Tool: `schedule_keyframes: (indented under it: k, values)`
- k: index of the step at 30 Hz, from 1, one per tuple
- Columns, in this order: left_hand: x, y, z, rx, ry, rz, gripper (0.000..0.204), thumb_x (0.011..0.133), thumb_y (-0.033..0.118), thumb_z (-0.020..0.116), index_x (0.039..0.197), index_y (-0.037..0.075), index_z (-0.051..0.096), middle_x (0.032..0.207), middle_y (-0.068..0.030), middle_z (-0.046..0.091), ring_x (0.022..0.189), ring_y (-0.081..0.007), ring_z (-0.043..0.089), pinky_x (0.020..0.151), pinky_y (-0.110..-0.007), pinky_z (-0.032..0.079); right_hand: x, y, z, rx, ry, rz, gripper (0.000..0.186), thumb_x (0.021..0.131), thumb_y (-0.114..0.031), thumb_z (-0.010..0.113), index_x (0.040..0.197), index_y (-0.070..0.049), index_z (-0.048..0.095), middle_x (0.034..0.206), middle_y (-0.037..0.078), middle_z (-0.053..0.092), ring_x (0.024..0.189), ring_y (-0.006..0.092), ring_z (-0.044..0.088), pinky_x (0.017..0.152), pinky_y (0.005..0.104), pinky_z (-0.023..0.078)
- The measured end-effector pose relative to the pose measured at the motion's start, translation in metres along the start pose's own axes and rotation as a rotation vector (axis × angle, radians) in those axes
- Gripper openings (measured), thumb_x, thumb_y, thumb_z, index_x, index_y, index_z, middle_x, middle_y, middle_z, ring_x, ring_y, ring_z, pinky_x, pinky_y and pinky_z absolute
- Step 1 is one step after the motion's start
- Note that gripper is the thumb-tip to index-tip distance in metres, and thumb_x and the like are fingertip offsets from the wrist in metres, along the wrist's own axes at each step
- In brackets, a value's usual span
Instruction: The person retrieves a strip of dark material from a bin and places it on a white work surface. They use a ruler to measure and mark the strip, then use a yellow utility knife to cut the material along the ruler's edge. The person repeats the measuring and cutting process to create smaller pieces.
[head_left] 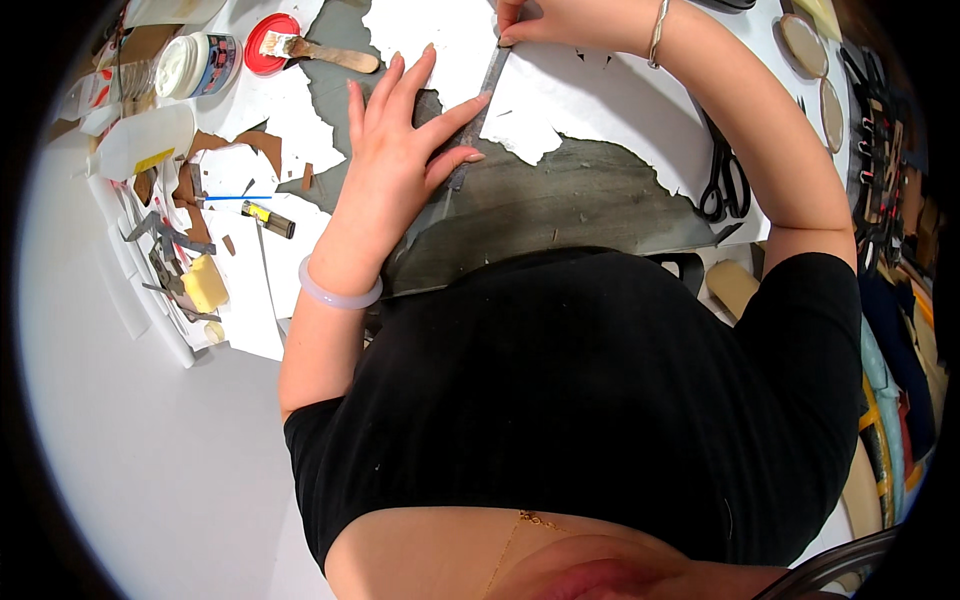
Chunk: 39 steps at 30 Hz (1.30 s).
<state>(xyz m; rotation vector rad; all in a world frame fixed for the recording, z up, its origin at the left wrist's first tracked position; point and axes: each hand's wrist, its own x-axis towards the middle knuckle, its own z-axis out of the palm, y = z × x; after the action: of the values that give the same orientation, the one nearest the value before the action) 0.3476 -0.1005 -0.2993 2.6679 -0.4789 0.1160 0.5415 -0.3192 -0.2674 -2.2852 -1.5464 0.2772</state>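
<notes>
My left hand lies palm down with its fingers spread, the index finger and thumb resting at a narrow dark grey strip. At the strip's far end, the fingers of my right hand are pinched together on it; the upper edge of the picture cuts this hand off. The strip runs slanting beside a torn-edged white sheet. Under both lies a smeared dark grey work surface. What my left palm covers is hidden.
Black-handled scissors lie at the right. To the left are a wooden-handled brush on a red lid, a tub of white paste, a yellow sponge, a blue stick and brown scraps. Tools hang far right.
</notes>
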Motion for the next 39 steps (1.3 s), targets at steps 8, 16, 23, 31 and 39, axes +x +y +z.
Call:
schedule_keyframes:
  k: [8,16,23,31,39]
  values:
    - [0.001,0.002,-0.001,0.0,-0.022,-0.015,0.055,0.082,0.035,0.082,0.135,0.033,0.069,0.16,-0.0147,0.043,0.147,-0.0447,0.038,0.118,-0.074,0.024,-0.002,-0.005,-0.001,-0.026,0.007,0.01,0.015,0.08,-0.023,0.077,0.083,-0.009,0.078,0.099,0.01,0.07,0.101,0.0307,0.066,0.09,0.043,0.051]
    - [0.001,0.001,-0.002,-0.012,-0.031,-0.019,0.058,0.081,0.035,0.082,0.137,0.031,0.067,0.16,-0.0155,0.042,0.148,-0.045,0.037,0.118,-0.073,0.024,-0.004,-0.013,-0.007,-0.033,0.03,-0.01,0.013,0.079,-0.022,0.077,0.082,-0.01,0.078,0.097,0.009,0.07,0.1,0.0298,0.066,0.089,0.043,0.051]
    - [0.014,-0.001,-0.008,-0.01,-0.084,0.045,0.07,0.078,0.037,0.085,0.144,0.033,0.061,0.163,-0.0192,0.037,0.15,-0.0471,0.033,0.119,-0.072,0.024,-0.003,0.0,0.004,0.007,0.051,-0.001,0.014,0.078,-0.022,0.078,0.083,-0.009,0.078,0.096,0.011,0.07,0.099,0.0302,0.066,0.089,0.0431,0.051]
    - [0.033,-0.005,-0.013,0.09,-0.194,0.093,0.09,0.071,0.041,0.088,0.153,0.039,0.051,0.17,-0.0185,0.025,0.156,-0.0446,0.024,0.124,-0.066,0.019,0.0,0.001,0.003,-0.025,0.023,0.004,0.013,0.078,-0.021,0.077,0.081,-0.009,0.078,0.091,0.012,0.07,0.094,0.0321,0.067,0.086,0.0439,0.052]
    - [0.041,-0.007,-0.013,0.104,-0.205,0.086,0.092,0.07,0.047,0.088,0.153,0.041,0.051,0.17,-0.0189,0.025,0.157,-0.0443,0.023,0.124,-0.066,0.016,0.007,0.002,0.004,-0.066,0.039,-0.061,0.013,0.079,-0.02,0.074,0.087,-0.009,0.078,0.091,0.011,0.069,0.095,0.0319,0.067,0.085,0.0436,0.051]
